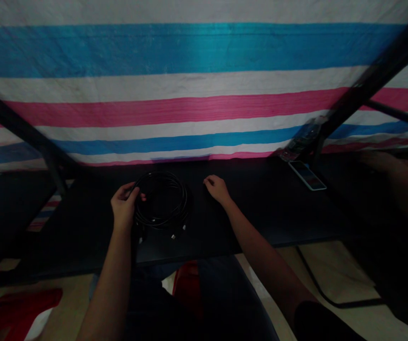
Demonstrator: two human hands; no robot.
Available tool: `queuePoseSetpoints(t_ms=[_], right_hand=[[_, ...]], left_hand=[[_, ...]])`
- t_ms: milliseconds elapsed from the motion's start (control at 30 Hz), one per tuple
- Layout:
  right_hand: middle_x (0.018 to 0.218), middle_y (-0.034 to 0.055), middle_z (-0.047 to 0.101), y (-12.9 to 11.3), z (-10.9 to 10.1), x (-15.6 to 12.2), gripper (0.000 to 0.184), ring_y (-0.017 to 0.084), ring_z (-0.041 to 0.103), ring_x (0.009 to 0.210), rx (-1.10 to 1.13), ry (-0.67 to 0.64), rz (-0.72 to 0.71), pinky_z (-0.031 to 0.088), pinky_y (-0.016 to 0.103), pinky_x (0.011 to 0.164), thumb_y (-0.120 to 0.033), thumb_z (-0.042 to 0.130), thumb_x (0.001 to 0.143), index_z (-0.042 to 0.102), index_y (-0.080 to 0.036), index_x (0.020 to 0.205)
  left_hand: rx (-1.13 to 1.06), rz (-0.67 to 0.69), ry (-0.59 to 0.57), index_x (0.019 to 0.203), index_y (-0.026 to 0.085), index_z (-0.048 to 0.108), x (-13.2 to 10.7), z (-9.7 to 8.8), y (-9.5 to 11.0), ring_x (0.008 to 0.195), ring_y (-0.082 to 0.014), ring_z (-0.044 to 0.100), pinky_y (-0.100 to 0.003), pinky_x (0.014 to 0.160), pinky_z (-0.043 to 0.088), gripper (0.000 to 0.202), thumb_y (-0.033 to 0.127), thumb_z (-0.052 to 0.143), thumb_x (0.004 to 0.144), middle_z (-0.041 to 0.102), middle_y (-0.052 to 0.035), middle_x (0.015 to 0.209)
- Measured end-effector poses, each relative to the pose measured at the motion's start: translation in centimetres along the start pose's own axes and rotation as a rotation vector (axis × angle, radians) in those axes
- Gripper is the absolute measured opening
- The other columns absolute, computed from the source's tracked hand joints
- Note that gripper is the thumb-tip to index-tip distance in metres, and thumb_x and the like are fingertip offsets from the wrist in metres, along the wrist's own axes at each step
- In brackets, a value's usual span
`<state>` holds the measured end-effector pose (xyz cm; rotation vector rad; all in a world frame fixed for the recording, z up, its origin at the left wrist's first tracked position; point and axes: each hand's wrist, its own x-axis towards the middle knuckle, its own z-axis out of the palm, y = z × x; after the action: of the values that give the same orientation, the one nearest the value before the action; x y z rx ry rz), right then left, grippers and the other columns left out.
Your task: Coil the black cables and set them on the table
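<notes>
A coil of black cable (pixel 185 196) lies on the dark tabletop (pixel 260 208), with several silvery plug ends showing at its near side. My left hand (pixel 125 199) grips the coil's left edge between thumb and fingers. To the right of the coil, apart from it, my right hand (pixel 217 187) rests on the table with its fingers curled in. Whether anything small is inside those curled fingers is hidden.
A phone (pixel 307 175) lies at the right, near a clear plastic bottle (pixel 301 139) leaning by a dark frame bar (pixel 360 90). A striped sheet (pixel 196 113) hangs behind the table. Another person's arm (pixel 403 182) is at far right. A red stool (pixel 19 310) stands lower left.
</notes>
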<state>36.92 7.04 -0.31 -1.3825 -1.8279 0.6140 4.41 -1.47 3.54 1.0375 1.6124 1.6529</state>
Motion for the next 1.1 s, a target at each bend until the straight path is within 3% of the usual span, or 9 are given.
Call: queuePoseSetpoints(t_ms=[133, 267, 467, 567, 667, 767, 833, 967, 1100], right_hand=[[0.079, 0.0022, 0.066, 0.1, -0.1, 0.0, 0.019, 0.018, 0.060, 0.074, -0.005, 0.001, 0.000, 0.044, 0.029, 0.072, -0.021, 0.057, 0.092, 0.070, -0.021, 0.078], [0.081, 0.0027, 0.067, 0.1, -0.1, 0.0, 0.019, 0.018, 0.061, 0.075, -0.007, 0.001, -0.004, 0.045, 0.030, 0.073, -0.022, 0.057, 0.092, 0.070, -0.021, 0.079], [0.083, 0.0036, 0.068, 0.3, 0.1, 0.1, 0.020, 0.019, 0.062, 0.079, -0.009, 0.000, 0.000, 0.046, 0.031, 0.076, -0.021, 0.056, 0.092, 0.071, -0.021, 0.079], [0.082, 0.0033, 0.068, 0.3, 0.1, 0.0, 0.019, 0.019, 0.061, 0.078, -0.011, -0.001, 0.001, 0.046, 0.030, 0.075, -0.021, 0.056, 0.092, 0.071, -0.021, 0.079], [0.081, 0.0030, 0.067, 0.3, 0.0, 0.0, 0.019, 0.019, 0.061, 0.077, -0.013, 0.003, 0.004, 0.045, 0.030, 0.075, -0.022, 0.057, 0.092, 0.070, -0.021, 0.079], [0.082, 0.0032, 0.067, 0.3, 0.0, 0.0, 0.018, 0.019, 0.061, 0.077, -0.013, 0.004, 0.005, 0.045, 0.030, 0.074, -0.022, 0.057, 0.092, 0.070, -0.021, 0.079], [0.082, 0.0034, 0.067, 0.3, 0.0, 0.0, 0.019, 0.019, 0.061, 0.076, -0.013, 0.003, 0.003, 0.044, 0.030, 0.073, -0.022, 0.057, 0.092, 0.070, -0.021, 0.079], [0.081, 0.0031, 0.066, 0.2, 0.0, 0.0, 0.018, 0.019, 0.060, 0.076, -0.014, 0.000, 0.003, 0.044, 0.030, 0.073, -0.022, 0.057, 0.092, 0.069, -0.020, 0.078], [0.081, 0.0037, 0.067, 0.2, -0.1, 0.0, 0.019, 0.019, 0.060, 0.077, -0.017, -0.003, 0.002, 0.045, 0.031, 0.074, -0.022, 0.056, 0.092, 0.069, -0.020, 0.078]], left_hand=[[-0.041, 0.007, -0.037, 0.108, 0.016, 0.066, -0.1, 0.0, 0.5, 0.037, -0.0113, 0.051, -0.020, 0.038, 0.038, 0.044, 0.041, 0.076, 0.073, 0.055, 0.0079, 0.047], [-0.030, 0.008, -0.063, 0.103, 0.016, 0.066, 0.0, 0.0, 0.5, 0.032, -0.0096, 0.044, -0.021, 0.038, 0.036, 0.042, 0.042, 0.077, 0.073, 0.045, 0.0117, 0.041], [0.055, 0.030, -0.035, 0.098, 0.015, 0.069, 0.0, 0.0, 0.0, 0.035, -0.0098, 0.046, -0.021, 0.037, 0.034, 0.036, 0.042, 0.076, 0.075, 0.054, 0.0066, 0.047], [0.109, 0.063, 0.010, 0.095, 0.015, 0.072, 0.3, -0.1, -0.5, 0.045, -0.0127, 0.056, -0.023, 0.046, 0.045, 0.034, 0.041, 0.076, 0.075, 0.062, 0.0026, 0.057], [0.146, 0.109, 0.064, 0.093, 0.017, 0.073, 0.7, -0.2, -1.0, 0.073, -0.0198, 0.070, -0.030, 0.067, 0.058, 0.033, 0.042, 0.077, 0.072, 0.072, -0.0048, 0.083], [0.165, 0.138, 0.108, 0.091, 0.018, 0.074, 0.9, -0.2, -1.3, 0.097, -0.0250, 0.071, -0.036, 0.088, 0.058, 0.030, 0.039, 0.079, 0.071, 0.074, -0.0081, 0.100], [0.162, 0.131, 0.118, 0.092, 0.017, 0.075, 0.8, -0.2, -1.3, 0.097, -0.0261, 0.072, -0.039, 0.091, 0.058, 0.030, 0.039, 0.079, 0.071, 0.075, -0.0086, 0.098], [0.139, 0.103, 0.105, 0.094, 0.017, 0.076, 0.5, -0.1, -1.1, 0.086, -0.0242, 0.074, -0.037, 0.081, 0.060, 0.032, 0.042, 0.078, 0.074, 0.077, -0.0077, 0.087], [0.131, 0.070, 0.118, 0.095, 0.014, 0.074, 0.3, -0.1, -0.6, 0.056, -0.0152, 0.064, -0.026, 0.055, 0.052, 0.035, 0.043, 0.076, 0.074, 0.071, -0.0028, 0.067]])
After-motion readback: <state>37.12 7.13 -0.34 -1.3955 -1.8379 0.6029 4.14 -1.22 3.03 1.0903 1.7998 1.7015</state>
